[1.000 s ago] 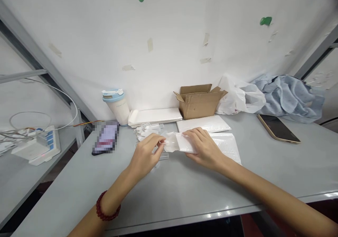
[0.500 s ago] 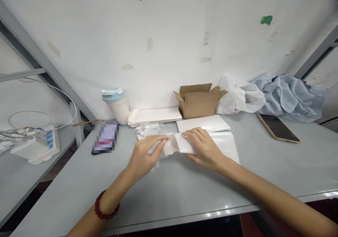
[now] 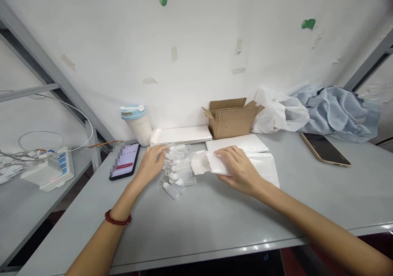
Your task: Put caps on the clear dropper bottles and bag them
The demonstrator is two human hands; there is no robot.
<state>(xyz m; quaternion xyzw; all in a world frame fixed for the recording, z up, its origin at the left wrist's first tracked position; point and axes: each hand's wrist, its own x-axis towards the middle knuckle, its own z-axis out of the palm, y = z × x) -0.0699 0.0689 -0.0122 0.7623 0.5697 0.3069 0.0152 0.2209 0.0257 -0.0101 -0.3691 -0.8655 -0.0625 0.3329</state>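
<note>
My left hand (image 3: 151,164) reaches into a pile of several small clear plastic bottles (image 3: 178,170) on the grey table (image 3: 215,222). Its fingers curl around one bottle at the pile's far left. A red bead bracelet sits on that wrist. My right hand (image 3: 240,168) rests on a white bubble mailer (image 3: 215,164) and pinches its top layer. The mailer's open mouth faces left toward the bottles. It lies on top of another white mailer (image 3: 266,168).
A phone with a lit screen (image 3: 124,164) lies left of my left hand, a lidded cup (image 3: 137,123) behind it. At the back are a white stack (image 3: 181,135), an open cardboard box (image 3: 231,118), a plastic bag (image 3: 279,113) and blue cloth (image 3: 337,111). A dark phone (image 3: 324,149) lies right.
My left hand left the mailer's mouth and moved left and back to the bottle pile. My right hand kept its hold on the mailer.
</note>
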